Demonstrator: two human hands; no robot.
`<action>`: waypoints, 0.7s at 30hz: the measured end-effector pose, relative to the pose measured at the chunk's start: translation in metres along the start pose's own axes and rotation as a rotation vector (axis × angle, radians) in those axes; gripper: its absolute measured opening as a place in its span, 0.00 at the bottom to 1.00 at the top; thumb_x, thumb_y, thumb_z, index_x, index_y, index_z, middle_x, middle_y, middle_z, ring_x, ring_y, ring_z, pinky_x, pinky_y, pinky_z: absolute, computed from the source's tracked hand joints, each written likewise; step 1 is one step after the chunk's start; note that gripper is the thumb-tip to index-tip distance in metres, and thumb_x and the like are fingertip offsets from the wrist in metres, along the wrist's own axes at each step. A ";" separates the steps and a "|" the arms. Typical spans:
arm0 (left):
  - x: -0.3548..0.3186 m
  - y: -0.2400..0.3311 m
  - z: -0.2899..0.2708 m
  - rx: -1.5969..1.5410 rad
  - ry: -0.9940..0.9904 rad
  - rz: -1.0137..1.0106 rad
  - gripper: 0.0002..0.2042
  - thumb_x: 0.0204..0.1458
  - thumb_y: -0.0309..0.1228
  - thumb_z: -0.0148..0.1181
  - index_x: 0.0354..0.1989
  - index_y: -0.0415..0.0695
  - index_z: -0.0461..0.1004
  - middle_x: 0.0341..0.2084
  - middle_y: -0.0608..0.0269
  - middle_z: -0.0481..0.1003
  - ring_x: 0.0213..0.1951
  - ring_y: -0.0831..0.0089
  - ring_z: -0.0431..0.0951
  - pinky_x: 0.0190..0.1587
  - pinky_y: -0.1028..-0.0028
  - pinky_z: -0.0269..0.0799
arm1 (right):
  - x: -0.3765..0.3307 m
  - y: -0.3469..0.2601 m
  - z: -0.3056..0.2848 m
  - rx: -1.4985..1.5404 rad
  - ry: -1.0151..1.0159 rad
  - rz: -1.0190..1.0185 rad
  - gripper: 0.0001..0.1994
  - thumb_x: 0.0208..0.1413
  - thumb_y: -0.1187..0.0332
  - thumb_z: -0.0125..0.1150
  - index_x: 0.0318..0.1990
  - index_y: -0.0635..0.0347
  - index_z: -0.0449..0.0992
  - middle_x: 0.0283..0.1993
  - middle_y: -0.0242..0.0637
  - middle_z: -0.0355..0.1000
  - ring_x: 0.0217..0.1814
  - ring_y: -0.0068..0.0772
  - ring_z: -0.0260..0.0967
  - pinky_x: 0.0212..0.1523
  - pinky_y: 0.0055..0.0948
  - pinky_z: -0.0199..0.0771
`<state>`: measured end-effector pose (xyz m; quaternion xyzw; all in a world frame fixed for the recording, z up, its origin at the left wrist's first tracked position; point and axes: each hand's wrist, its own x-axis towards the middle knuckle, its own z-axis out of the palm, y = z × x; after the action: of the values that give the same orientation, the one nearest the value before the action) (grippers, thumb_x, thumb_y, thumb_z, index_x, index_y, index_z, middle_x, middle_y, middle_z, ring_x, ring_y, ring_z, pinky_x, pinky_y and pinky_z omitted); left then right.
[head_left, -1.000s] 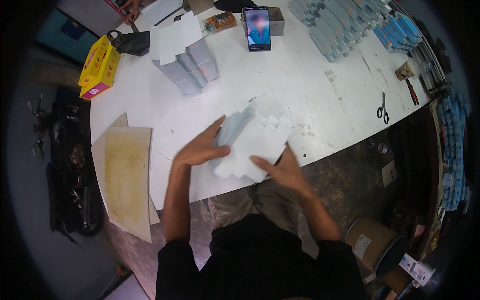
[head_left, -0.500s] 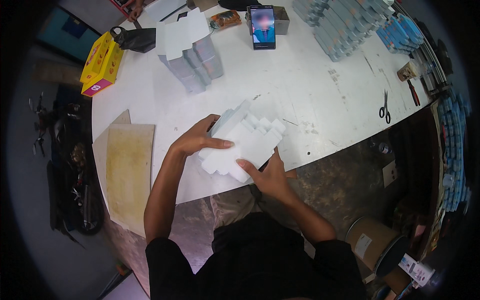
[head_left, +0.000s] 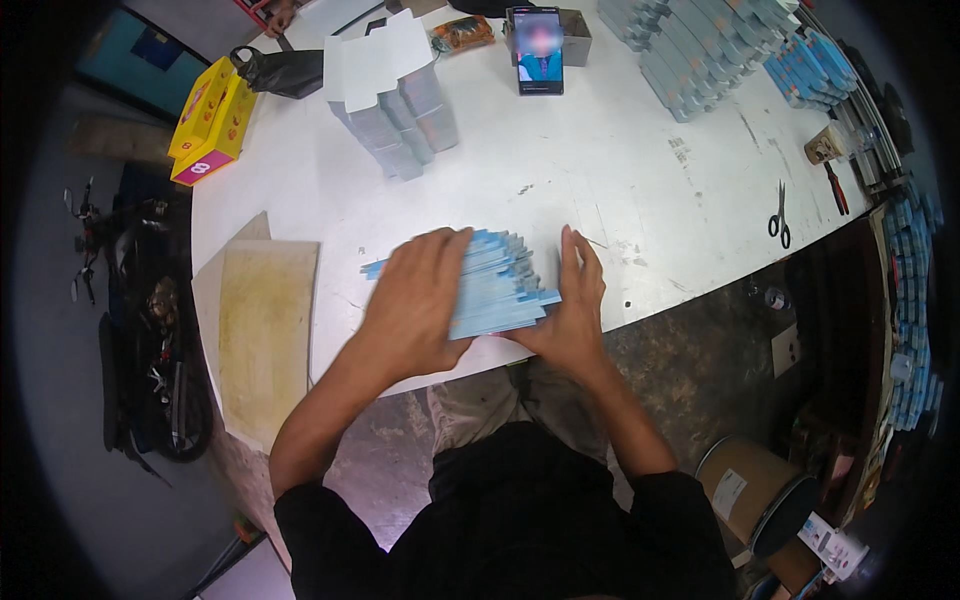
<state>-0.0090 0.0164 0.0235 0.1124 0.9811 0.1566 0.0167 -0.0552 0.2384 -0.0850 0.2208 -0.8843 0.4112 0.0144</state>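
A stack of flat, die-cut carton blanks [head_left: 500, 290] stands on edge near the front of the white table, its blue-printed edges facing up. My left hand [head_left: 415, 295] wraps over the stack's left part, thumb at its near side and fingers across the top. At the right end is my right hand [head_left: 572, 310], fingers stretched upward and apart from the blanks, its thumb pointing in at the near lower edge. Farther back stands a taller pile of white and grey carton blanks [head_left: 385, 110].
Left on the table [head_left: 520, 160] are pale boards [head_left: 268, 330], a yellow box [head_left: 213, 120] and a black bag [head_left: 285, 75]. A propped phone [head_left: 540, 55] stands at the back. Rightward are stacked blanks [head_left: 700, 60], scissors [head_left: 779, 215] and a red-handled tool [head_left: 836, 190]. Someone's hand [head_left: 281, 18] shows far left.
The stack has been turned from its white faces showing to blue edges up. My left hand has moved over its top; my right hand has straightened its fingers beside it.
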 end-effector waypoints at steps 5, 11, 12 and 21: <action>0.003 0.003 0.011 0.062 -0.135 0.069 0.67 0.39 0.56 0.80 0.80 0.31 0.44 0.74 0.34 0.55 0.76 0.39 0.55 0.79 0.38 0.44 | 0.026 0.046 -0.005 0.410 -0.276 -0.185 0.78 0.31 0.46 0.89 0.84 0.61 0.35 0.86 0.62 0.37 0.87 0.73 0.31 0.82 0.65 0.38; -0.006 0.003 0.017 -0.040 -0.080 0.106 0.66 0.39 0.63 0.78 0.81 0.37 0.47 0.76 0.31 0.51 0.78 0.35 0.50 0.79 0.35 0.38 | 0.042 0.042 0.015 0.436 -0.497 -0.434 0.68 0.38 0.49 0.82 0.83 0.61 0.43 0.87 0.57 0.39 0.89 0.65 0.32 0.84 0.59 0.37; -0.004 0.003 0.013 -0.015 -0.090 0.092 0.66 0.39 0.63 0.77 0.81 0.39 0.48 0.77 0.31 0.51 0.79 0.35 0.50 0.79 0.35 0.37 | 0.041 0.050 0.021 0.489 -0.489 -0.404 0.67 0.38 0.50 0.83 0.83 0.62 0.45 0.86 0.57 0.41 0.89 0.65 0.34 0.84 0.58 0.39; -0.058 -0.056 0.029 -0.309 0.169 -0.108 0.64 0.37 0.47 0.85 0.82 0.42 0.50 0.79 0.31 0.46 0.80 0.33 0.44 0.78 0.43 0.51 | 0.038 0.022 0.012 0.388 -0.425 -0.320 0.59 0.42 0.51 0.85 0.79 0.63 0.55 0.80 0.60 0.55 0.82 0.64 0.52 0.80 0.55 0.52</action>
<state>0.0370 -0.0392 -0.0218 0.0419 0.9479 0.3131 -0.0405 -0.0963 0.2278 -0.1014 0.4363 -0.7269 0.5093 -0.1482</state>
